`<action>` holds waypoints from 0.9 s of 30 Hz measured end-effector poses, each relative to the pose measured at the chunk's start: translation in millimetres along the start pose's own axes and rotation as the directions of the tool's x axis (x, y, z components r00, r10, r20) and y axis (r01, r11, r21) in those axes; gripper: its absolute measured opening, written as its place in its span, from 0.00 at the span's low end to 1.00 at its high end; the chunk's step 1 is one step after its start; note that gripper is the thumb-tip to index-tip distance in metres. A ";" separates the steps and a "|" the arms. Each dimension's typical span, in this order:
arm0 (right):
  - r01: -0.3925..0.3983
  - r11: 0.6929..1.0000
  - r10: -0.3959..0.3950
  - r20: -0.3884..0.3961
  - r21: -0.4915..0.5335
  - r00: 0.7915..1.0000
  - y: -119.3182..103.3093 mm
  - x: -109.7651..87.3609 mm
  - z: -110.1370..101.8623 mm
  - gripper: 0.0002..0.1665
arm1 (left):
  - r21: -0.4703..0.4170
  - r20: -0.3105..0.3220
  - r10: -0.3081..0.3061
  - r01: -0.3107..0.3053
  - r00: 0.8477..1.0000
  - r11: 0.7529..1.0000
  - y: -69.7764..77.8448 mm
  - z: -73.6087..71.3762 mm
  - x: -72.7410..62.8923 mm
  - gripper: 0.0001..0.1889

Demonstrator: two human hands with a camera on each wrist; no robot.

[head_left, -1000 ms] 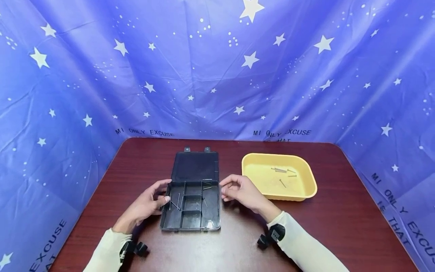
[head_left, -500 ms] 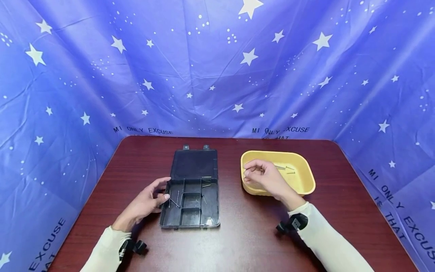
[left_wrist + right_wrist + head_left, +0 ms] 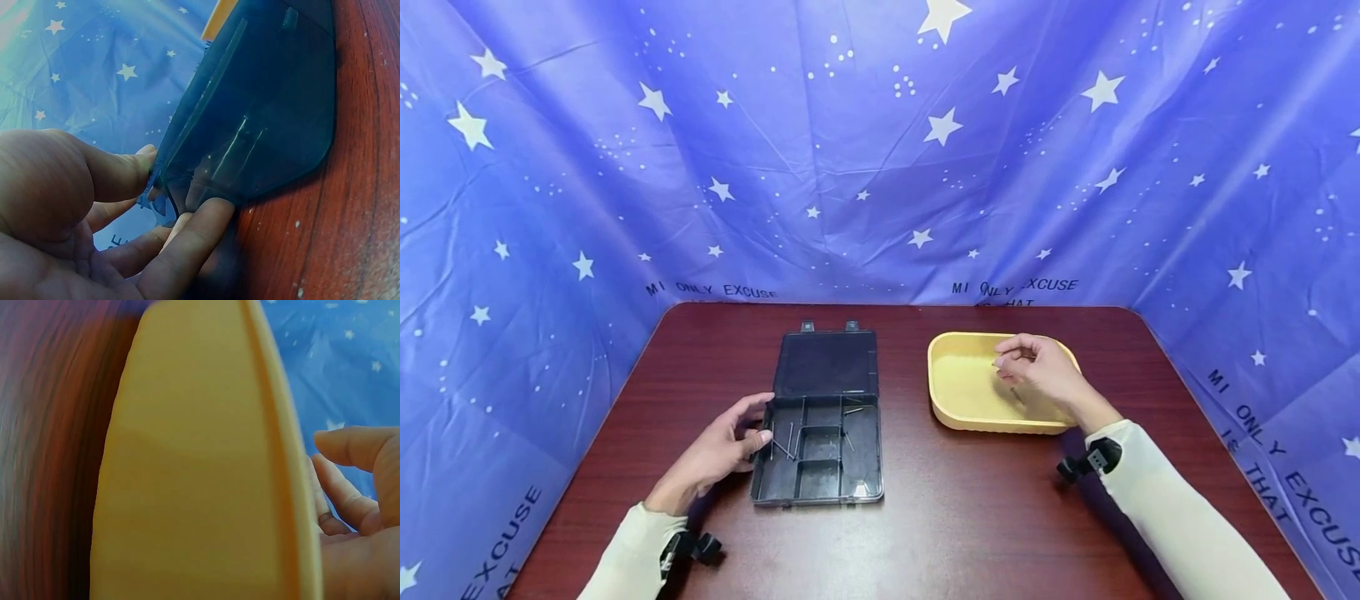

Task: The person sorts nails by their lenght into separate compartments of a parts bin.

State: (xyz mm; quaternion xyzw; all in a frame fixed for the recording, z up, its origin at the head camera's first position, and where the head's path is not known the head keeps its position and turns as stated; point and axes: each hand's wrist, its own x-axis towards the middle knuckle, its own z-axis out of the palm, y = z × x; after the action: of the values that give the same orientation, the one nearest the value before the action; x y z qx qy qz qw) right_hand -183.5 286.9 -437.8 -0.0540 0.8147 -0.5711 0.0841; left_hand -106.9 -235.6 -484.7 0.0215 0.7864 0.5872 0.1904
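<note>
A black compartment box (image 3: 778, 485) lies with its lid (image 3: 826, 364) folded back. My left hand (image 3: 718, 450) holds its left wall; in the left wrist view the thumb is at the rim and the fingers (image 3: 203, 234) lie against the outer side. Several thin metal nails (image 3: 785, 450) lie in its left compartment, others in the right ones. My right hand (image 3: 1041, 371) is over the yellow tray (image 3: 955, 414), thumb and fingers apart in the right wrist view. A nail (image 3: 1017, 396) shows below that hand on the tray floor; the hand hides the tray's right part.
Both things stand on a dark red wooden table (image 3: 917, 533), with a strip of tabletop between them. A blue star-patterned cloth (image 3: 850, 150) hangs behind the table and along both sides. A small black camera (image 3: 1090, 460) is strapped to the right wrist.
My right hand has moved from the box's right side across to the yellow tray and over its right half. The left hand stays on the box. The head view has shifted slightly.
</note>
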 end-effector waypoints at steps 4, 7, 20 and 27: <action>-0.045 0.999 0.045 0.004 -0.025 0.999 8.5 2.3 -10.2 0.24 | -0.010 -0.002 0.002 -0.002 1.000 1.000 0.4 0.6 0.5 0.34; -0.065 0.996 0.068 0.030 -0.068 0.997 15.2 2.6 -14.7 0.21 | -0.009 -0.005 -0.001 0.001 1.000 1.000 0.8 1.0 1.2 0.34; -0.065 0.918 0.097 0.064 -0.391 0.993 33.2 5.0 -17.5 0.17 | -0.007 0.001 0.007 -0.007 1.000 1.000 1.9 1.2 -1.5 0.34; -0.081 0.880 0.108 0.032 -0.468 0.994 35.7 4.5 -14.3 0.12 | -0.013 0.004 0.010 -0.010 1.000 1.000 -0.7 1.8 -3.1 0.34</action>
State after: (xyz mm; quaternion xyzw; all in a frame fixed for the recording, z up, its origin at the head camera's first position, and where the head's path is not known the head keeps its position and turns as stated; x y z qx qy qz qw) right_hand -190.5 311.4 -466.9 -0.0490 0.9270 -0.3521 0.1195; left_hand -103.3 -235.0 -484.9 0.0253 0.7821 0.5932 0.1890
